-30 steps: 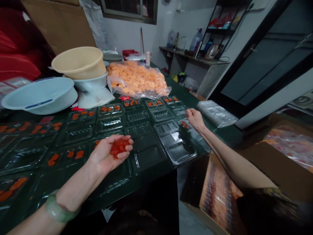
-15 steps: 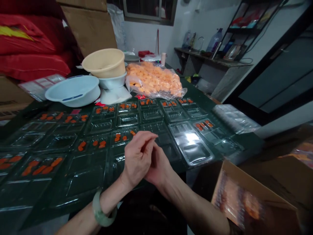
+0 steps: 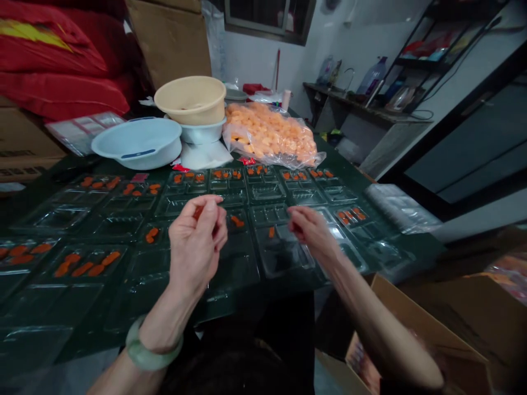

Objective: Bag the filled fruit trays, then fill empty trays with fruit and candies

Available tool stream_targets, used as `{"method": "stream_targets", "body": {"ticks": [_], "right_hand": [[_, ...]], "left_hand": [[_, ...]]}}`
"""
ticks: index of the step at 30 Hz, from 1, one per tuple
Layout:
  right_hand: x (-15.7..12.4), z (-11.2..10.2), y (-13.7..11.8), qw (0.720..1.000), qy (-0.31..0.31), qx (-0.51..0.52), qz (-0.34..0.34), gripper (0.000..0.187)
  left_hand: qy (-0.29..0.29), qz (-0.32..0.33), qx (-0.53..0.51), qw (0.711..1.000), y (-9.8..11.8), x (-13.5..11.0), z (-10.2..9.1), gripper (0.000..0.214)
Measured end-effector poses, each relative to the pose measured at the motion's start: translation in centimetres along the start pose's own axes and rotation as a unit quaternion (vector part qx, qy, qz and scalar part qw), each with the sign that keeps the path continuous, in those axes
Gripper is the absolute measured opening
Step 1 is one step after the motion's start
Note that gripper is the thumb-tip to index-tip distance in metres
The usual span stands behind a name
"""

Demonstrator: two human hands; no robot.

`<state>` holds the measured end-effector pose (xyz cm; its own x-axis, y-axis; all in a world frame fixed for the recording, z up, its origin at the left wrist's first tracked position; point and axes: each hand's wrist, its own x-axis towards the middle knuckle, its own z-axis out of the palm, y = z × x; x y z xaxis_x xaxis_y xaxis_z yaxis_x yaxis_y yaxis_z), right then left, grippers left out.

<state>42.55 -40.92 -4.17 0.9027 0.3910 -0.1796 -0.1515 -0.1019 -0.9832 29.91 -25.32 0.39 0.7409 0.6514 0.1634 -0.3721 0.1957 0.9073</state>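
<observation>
My left hand (image 3: 197, 238), a green bangle (image 3: 149, 343) on its wrist, is curled closed above the trays. A bit of an orange-red piece (image 3: 198, 212) shows between its thumb and fingers. To the right, my right hand (image 3: 310, 230) is closed with fingertips pinched, slightly blurred; whatever they hold is hidden. Just left of it, one small orange-red piece (image 3: 271, 232) appears over a clear plastic tray (image 3: 282, 255); whether it touches the tray I cannot tell. Other clear trays (image 3: 69, 214) hold orange-red pieces (image 3: 96, 270) in their small compartments.
Behind the trays lie a clear bag of pale orange pieces (image 3: 269, 134), a blue basin (image 3: 138, 145) and a cream basin (image 3: 190, 101). Stacked clear trays (image 3: 401, 208) stand at the table's right edge. An open cardboard box (image 3: 415, 318) is at my lower right.
My hands were together over the middle trays; now they are apart, the left moved left and the right moved right and up. A small orange-red piece now shows near my right hand.
</observation>
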Motion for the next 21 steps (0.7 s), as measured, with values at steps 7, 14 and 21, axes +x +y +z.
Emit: {"method": "stream_targets", "body": {"ticks": [7, 14, 21], "right_hand": [[5.8, -6.0, 0.9, 0.945, 0.076, -0.317, -0.039, 0.022], [4.9, -7.2, 0.6, 0.955, 0.038, -0.292, 0.012, 0.011], [6.0, -8.2, 1.9, 0.937, 0.108, -0.327, -0.053, 0.029]], "left_hand": [[0.033, -0.139, -0.003, 0.990, -0.3, -0.4, -4.1, 0.006], [0.064, -0.277, -0.080, 0.955, 0.6, 0.0, -5.8, 0.015], [0.008, -0.254, -0.038, 0.966, -0.2, -0.9, -5.8, 0.005]]}}
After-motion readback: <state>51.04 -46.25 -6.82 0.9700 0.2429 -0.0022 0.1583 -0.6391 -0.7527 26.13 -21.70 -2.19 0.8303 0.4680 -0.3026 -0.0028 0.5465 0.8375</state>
